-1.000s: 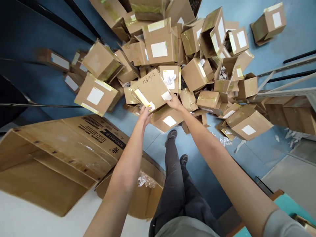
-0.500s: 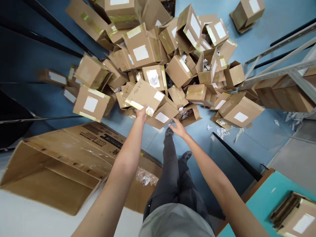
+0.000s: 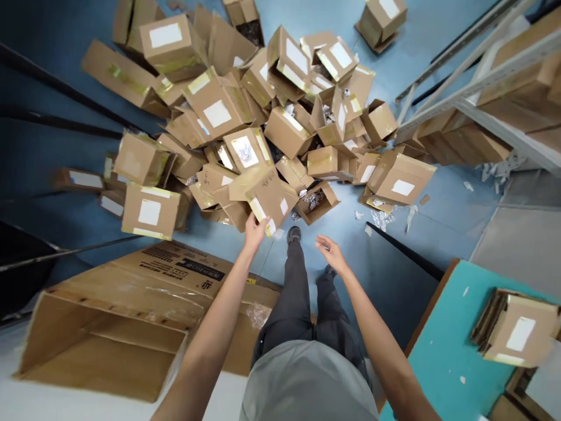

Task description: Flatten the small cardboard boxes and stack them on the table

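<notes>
My left hand [image 3: 254,229] grips the near corner of a small taped cardboard box [image 3: 265,196], lifted off the front edge of a big heap of similar boxes [image 3: 245,117] on the blue floor. My right hand [image 3: 331,252] hangs free to the right of it, fingers loosely spread, holding nothing. My legs and shoes [image 3: 293,235] stand just below the heap.
A large open carton [image 3: 114,327] lies on its side at the lower left. A teal table [image 3: 442,345] at the lower right carries a small labelled box [image 3: 517,330]. Metal shelving [image 3: 482,88] with cartons runs along the right. Paper scraps [image 3: 385,216] litter the floor.
My right hand let go of the box and drew back toward me. My left hand pulled the box out of the heap and nearer. The view swung right, showing more of the teal table.
</notes>
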Tool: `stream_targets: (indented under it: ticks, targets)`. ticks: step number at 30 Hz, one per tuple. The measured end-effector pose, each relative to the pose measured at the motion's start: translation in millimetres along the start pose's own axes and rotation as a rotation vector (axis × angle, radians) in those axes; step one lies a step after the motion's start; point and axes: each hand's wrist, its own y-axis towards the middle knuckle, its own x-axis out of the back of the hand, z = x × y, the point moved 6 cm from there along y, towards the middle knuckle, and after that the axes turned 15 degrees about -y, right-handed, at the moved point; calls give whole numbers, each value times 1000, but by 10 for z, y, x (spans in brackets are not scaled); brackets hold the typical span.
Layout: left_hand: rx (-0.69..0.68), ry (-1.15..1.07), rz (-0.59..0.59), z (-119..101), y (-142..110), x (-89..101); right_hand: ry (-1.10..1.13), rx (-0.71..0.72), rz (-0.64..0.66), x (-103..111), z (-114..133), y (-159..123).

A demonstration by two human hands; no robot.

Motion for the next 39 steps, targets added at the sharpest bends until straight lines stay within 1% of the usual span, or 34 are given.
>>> stream_targets:
  ticks: [2, 4, 6, 7, 9, 11, 13, 15, 17, 20, 21, 23, 25, 27, 28, 30, 32, 34, 35, 36, 37, 39]
  targets:
    - [12, 89, 150, 55, -488, -281, 65, -14, -43, 135, -29, -262]
    - [71, 178, 323, 181, -1016, -648, 131, -46, -109, 284, -138, -589]
    - [150, 235, 533, 333, -1605, -1086, 198, -106, -239, 490, -347, -996]
    - [182, 258, 648, 402, -1924, -1319, 231, -148, -337, 626, -492, -1239]
    - [210, 301, 864, 509, -2589, -1772, 295, -237, -573, 946, -839, -1814]
    - [233, 343, 1066, 606, -3273, -2189, 357, -277, -791, 1270, -1210, -2467]
    - [265, 390, 1244, 726, -3943, -2558, 411, -243, -948, 1549, -1562, -3115]
    - [283, 452, 1394, 896, -4569, -2885, 462, -196, -1078, 1767, -1903, -3702]
    - [280, 536, 1517, 1141, -5133, -3176, 529, -191, -1210, 1923, -2255, -4192]
    - [243, 681, 1659, 1655, -5856, -3558, 633, -238, -1367, 2083, -2796, -4709]
    - [219, 723, 1694, 1851, -6067, -3676, 657, -282, -1398, 2122, -2982, -4841]
    - [162, 794, 1730, 2250, -6441, -3890, 684, -410, -1412, 2174, -3346, -5077]
    - [110, 853, 1733, 2617, -6759, -4059, 683, -516, -1394, 2202, -3630, -5300]
    - [79, 905, 1754, 2912, -7037, -4157, 681, -527, -1386, 2225, -3777, -5504]
    - [86, 927, 1796, 3028, -7170, -4171, 689, -504, -1391, 2237, -3801, -5593]
    - [173, 973, 1949, 3211, -7425, -4119, 706, -457, -1397, 2255, -3793, -5739]
    - [328, 1043, 2145, 3336, -7637, -3978, 702, -495, -1383, 2255, -3795, -5848]
    - [452, 1128, 2300, 3416, -7762, -3836, 683, -631, -1355, 2226, -3872, -5938]
    - [474, 1165, 2353, 3449, -7791, -3796, 680, -712, -1339, 2201, -3938, -5977]
    - [463, 1194, 2392, 3480, -7800, -3786, 683, -781, -1329, 2176, -4012, -6012]
    - [419, 1217, 2419, 3512, -7792, -3805, 686, -827, -1328, 2155, -4083, -6041]
    - [245, 1255, 2453, 3579, -7742, -3918, 693, -853, -1351, 2136, -4195, -6080]
